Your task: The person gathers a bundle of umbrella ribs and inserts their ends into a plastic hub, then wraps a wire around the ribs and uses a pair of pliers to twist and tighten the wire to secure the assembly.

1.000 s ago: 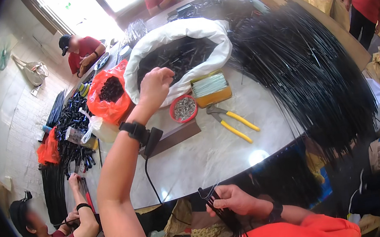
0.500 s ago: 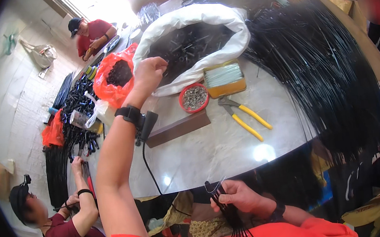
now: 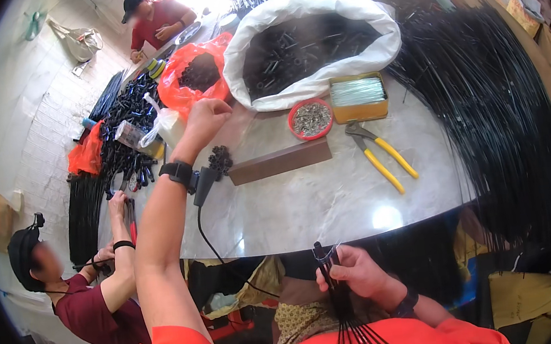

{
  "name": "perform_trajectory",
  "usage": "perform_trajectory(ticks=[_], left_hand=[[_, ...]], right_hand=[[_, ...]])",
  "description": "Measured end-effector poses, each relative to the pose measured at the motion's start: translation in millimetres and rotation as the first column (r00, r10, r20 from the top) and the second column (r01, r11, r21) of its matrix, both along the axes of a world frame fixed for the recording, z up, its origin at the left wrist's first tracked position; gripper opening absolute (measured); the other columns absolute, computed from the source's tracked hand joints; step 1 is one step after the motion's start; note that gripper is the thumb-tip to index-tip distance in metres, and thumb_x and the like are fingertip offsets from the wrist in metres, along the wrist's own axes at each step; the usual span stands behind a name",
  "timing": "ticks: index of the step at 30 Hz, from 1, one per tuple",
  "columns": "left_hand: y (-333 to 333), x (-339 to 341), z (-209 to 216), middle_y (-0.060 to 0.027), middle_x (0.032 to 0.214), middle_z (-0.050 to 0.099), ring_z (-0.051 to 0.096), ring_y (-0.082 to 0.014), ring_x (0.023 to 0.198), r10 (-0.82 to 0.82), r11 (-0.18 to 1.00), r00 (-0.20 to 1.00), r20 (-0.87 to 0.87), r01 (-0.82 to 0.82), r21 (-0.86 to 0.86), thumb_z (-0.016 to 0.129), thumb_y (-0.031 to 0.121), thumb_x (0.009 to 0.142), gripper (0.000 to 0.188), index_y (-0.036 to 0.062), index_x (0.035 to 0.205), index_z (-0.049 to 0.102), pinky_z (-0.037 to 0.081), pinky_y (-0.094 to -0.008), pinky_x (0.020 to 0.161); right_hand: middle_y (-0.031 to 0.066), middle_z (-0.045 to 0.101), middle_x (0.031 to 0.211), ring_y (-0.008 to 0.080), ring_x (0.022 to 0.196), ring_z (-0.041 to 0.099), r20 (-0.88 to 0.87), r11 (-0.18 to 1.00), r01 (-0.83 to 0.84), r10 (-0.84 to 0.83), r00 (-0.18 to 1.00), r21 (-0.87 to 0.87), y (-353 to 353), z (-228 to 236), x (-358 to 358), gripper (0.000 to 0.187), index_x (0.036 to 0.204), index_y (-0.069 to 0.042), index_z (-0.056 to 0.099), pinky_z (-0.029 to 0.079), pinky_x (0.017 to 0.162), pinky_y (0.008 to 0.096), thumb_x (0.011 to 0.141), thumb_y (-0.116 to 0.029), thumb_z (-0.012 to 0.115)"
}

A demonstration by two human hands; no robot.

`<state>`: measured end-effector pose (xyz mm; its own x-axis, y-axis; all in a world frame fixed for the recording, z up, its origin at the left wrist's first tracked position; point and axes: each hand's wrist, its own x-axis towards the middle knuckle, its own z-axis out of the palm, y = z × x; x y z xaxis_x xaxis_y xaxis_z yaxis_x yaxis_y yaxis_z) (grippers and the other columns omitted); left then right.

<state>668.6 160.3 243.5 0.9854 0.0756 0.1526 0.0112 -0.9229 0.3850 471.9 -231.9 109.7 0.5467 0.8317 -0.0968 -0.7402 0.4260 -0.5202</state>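
Note:
My left hand [image 3: 204,124] hovers over the table with thumb and fingertips pressed together, close to the red plastic bag [image 3: 220,46] of small black parts. Anything within that pinch is too small to make out. Low in front of my body, my right hand [image 3: 363,272] grips a bundle of thin black rods [image 3: 339,294] that look like umbrella ribs. Their lower ends fan out toward my lap, and a thin clear strand shows at the gathered top. Just beyond my left wrist lies a little heap of black pieces [image 3: 220,159].
A white sack [image 3: 371,59] holds short black tubes. Around it are a red dish [image 3: 311,120] of metal bits, a yellow box [image 3: 360,111] of pale wires, yellow-handled pliers [image 3: 386,159] and a brown block [image 3: 280,162]. Long black rods [image 3: 485,100] cover the right. Two people work at left.
My left hand has drawn back from the white sack's edge, toward me and leftward. The heap of black pieces is now uncovered. My right hand keeps its grip; the whole view has shifted.

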Motion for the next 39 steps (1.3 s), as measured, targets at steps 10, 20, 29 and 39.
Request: perform_trajectory(ticks=[10,20,29,39], left_hand=[[16.5,-25.1,-20.5,-0.0119,0.078,0.072,0.070,-0.0209,0.075,0.117,0.993,0.989,-0.094,-0.115,0.028,0.077,0.015,0.071,0.018,0.0010,0.083,0.075,0.054,-0.0331,0.072],[9.2,-37.4,-29.8,-0.0116,0.076,0.073,0.071,-0.0245,0.072,0.285,0.942,0.940,-0.189,-0.238,0.236,0.084,0.026,0.065,0.024,0.0063,0.078,0.079,0.054,-0.0373,0.069],[4.5,-38.5,-23.7,-0.0143,0.083,0.073,0.071,-0.0310,0.081,0.279,0.947,0.937,-0.209,-0.233,0.221,0.080,0.028,0.067,0.026,0.0073,0.082,0.077,0.054,-0.0406,0.075],[-6.0,3.4,-2.8,-0.0151,0.087,0.072,0.071,-0.0265,0.084,0.153,0.978,0.969,0.193,-0.176,0.111,0.071,0.015,0.080,0.016,0.0024,0.090,0.075,0.054,-0.0369,0.077]], right_hand=[[0.0172,0.069,0.093,0.0243,0.082,0.067,0.023,1.000,-0.005,0.005,1.000,0.018,8.2,1.0,-4.2,0.019,0.091,-0.004,0.057,0.053,0.077,0.0363,0.092,-0.016,0.071],[0.0167,0.071,0.095,0.0228,0.081,0.069,0.051,1.000,-0.006,0.007,0.999,-0.022,12.6,4.7,-5.7,0.018,0.085,-0.006,0.051,0.055,0.077,0.0347,0.096,-0.009,0.066],[0.0165,0.071,0.094,0.0235,0.081,0.069,0.049,1.000,0.014,-0.013,0.999,-0.017,16.3,6.0,-5.8,0.018,0.085,-0.006,0.051,0.054,0.075,0.0341,0.095,-0.007,0.065],[0.0172,0.071,0.094,0.0235,0.082,0.069,0.048,0.999,-0.002,0.004,0.999,-0.033,9.3,3.9,-5.2,0.017,0.086,-0.006,0.052,0.054,0.078,0.0348,0.095,-0.008,0.066]])
